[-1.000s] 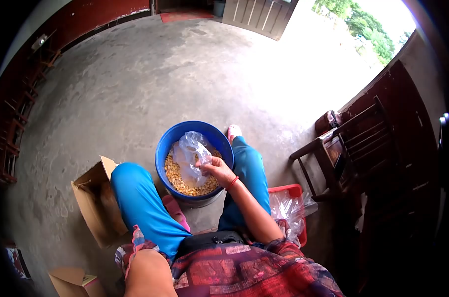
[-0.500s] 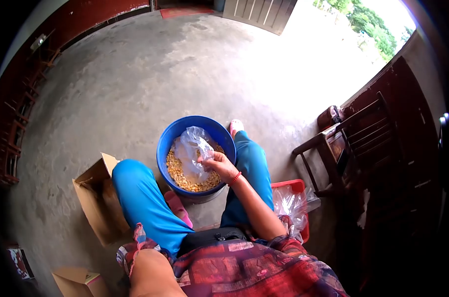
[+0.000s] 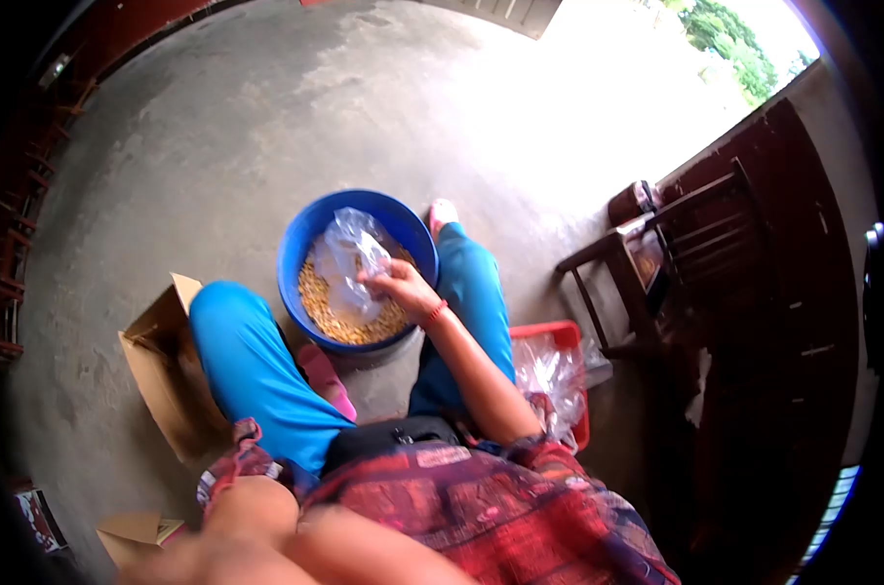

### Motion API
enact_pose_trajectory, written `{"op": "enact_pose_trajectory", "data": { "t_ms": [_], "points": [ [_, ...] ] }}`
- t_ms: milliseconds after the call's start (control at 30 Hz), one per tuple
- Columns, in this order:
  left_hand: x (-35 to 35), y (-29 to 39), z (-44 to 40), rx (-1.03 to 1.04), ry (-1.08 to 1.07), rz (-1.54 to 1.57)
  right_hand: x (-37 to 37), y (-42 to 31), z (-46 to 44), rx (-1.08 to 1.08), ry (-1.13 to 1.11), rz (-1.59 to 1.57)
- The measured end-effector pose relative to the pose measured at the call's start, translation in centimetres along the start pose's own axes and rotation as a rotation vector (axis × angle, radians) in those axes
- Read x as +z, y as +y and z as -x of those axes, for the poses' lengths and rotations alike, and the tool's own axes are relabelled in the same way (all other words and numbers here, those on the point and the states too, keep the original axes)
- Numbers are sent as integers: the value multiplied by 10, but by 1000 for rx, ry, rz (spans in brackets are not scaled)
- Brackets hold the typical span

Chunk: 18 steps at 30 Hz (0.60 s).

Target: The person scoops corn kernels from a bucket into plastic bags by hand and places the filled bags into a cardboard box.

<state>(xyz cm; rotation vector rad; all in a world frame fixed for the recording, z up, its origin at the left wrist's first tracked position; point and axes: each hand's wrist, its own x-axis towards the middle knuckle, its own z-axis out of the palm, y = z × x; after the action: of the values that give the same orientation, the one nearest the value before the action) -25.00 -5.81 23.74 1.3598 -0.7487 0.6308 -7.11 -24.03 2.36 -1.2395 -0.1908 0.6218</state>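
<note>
A clear plastic bag [image 3: 349, 258] lies inside the blue bucket [image 3: 295, 224], on top of yellow kernels [image 3: 330, 317] that look like corn. My right hand [image 3: 403, 289] reaches over the bucket's near right side, fingers pinched on the bag's edge. How much the bag holds is hard to make out. My left arm is bent and smeared by motion at the bottom edge; its hand does not show. The bucket stands on the floor between my knees.
An opened cardboard box [image 3: 174, 375] stands left of my leg, with another box [image 3: 135, 534] behind it. To my right, a red tray [image 3: 580, 419] holds clear plastic bags [image 3: 554, 375]. A dark wooden chair [image 3: 608, 263] stands beyond. Several stools [image 3: 32, 210] line the left wall.
The view has shifted, so the bucket and my legs appear farther left and higher. My right hand keeps its pinch on the bag. My left arm has swung across the bottom edge.
</note>
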Motion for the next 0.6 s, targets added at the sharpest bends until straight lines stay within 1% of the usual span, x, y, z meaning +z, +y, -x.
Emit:
{"op": "enact_pose_trajectory", "data": {
  "t_ms": [33,400,500,567,600],
  "points": [
    [1,1,-3,6,-6,3,2,1,2,-12,-4,-68],
    [-8,18,-13,152,-20,3,0,2,1,-7,-13,-23],
    [-11,20,-12,160,-4,-24,1,2,1,-68,-20,21],
    [-10,19,-11,144,26,-54,5,-5,5,-4,18,9],
    [-9,20,-9,140,35,-65,4,-3,3,-43,-14,-3]
  ]
}}
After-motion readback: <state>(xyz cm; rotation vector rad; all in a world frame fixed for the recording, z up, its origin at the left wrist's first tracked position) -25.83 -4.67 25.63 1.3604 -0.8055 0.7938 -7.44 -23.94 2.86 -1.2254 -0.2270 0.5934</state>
